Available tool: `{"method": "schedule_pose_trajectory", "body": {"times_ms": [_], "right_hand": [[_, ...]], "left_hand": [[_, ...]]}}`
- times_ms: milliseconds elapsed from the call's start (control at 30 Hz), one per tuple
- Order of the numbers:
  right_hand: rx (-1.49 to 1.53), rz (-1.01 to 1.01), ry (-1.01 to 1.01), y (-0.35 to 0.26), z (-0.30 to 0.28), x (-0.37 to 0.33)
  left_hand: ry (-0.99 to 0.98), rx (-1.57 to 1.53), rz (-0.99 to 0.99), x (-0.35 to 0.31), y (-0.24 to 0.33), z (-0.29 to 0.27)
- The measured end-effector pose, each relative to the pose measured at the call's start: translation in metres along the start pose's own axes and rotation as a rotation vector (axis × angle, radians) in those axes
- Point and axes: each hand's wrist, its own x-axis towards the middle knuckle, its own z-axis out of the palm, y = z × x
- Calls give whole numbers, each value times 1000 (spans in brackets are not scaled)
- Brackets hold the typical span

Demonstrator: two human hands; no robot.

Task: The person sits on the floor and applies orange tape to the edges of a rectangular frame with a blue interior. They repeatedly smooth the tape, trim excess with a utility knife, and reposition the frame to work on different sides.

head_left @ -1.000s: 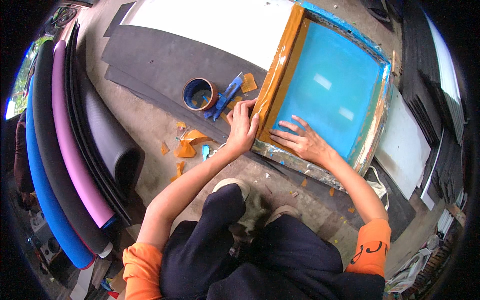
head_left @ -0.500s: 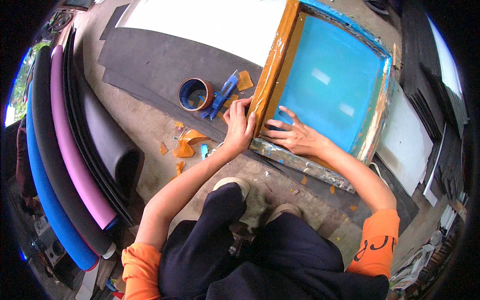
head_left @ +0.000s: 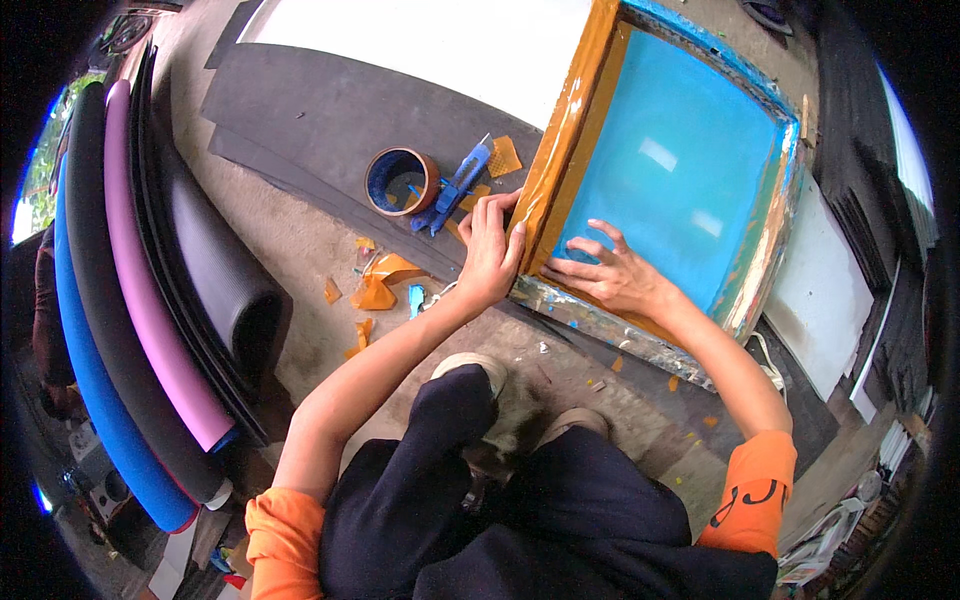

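A screen-printing frame (head_left: pixel 745 330) with blue mesh (head_left: pixel 670 170) lies in front of me, with brown tape (head_left: pixel 565 125) along its left side. My left hand (head_left: pixel 488 255) is closed against the outer face of that side at the near corner, its thumb and curled fingers on the tape. Inside the frame, my right hand (head_left: pixel 625 275) has its fingers spread at the same corner; some fingertips reach the taped inner edge and others are raised over the mesh. A roll of brown tape (head_left: pixel 430 185) stands left of the frame, beside a blue box cutter (head_left: pixel 462 190).
Dark sheets (head_left: pixel 300 120) and a white board (head_left: pixel 420 40) lie under and beyond the frame. Tape scraps (head_left: pixel 375 290) litter the concrete floor. Rolled mats, including a pink roll (head_left: pixel 165 270), stand at left. A pale panel (head_left: pixel 820 280) and black sheets lie at right.
The view has shifted slightly, so the scene sits a little further right. My right hand's fingers have moved slightly at the frame's corner; my left hand keeps its place.
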Motion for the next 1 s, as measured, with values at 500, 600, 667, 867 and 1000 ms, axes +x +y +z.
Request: {"method": "schedule_pose_trajectory", "body": {"times_ms": [500, 600, 667, 867, 1000], "right_hand": [[548, 807, 189, -29, -58, -27], [520, 785, 116, -60, -62, -36], [415, 745, 115, -71, -61, -28], [280, 807, 99, -89, -59, -45], [218, 890, -17, -99, -75, -93]], "left_hand": [[-442, 332, 806, 12, 21, -27], [-631, 357, 833, 14, 29, -27], [-659, 395, 854, 14, 29, -22], [-516, 491, 850, 7, 30, -19], [-480, 511, 868, 7, 30, -19]]}}
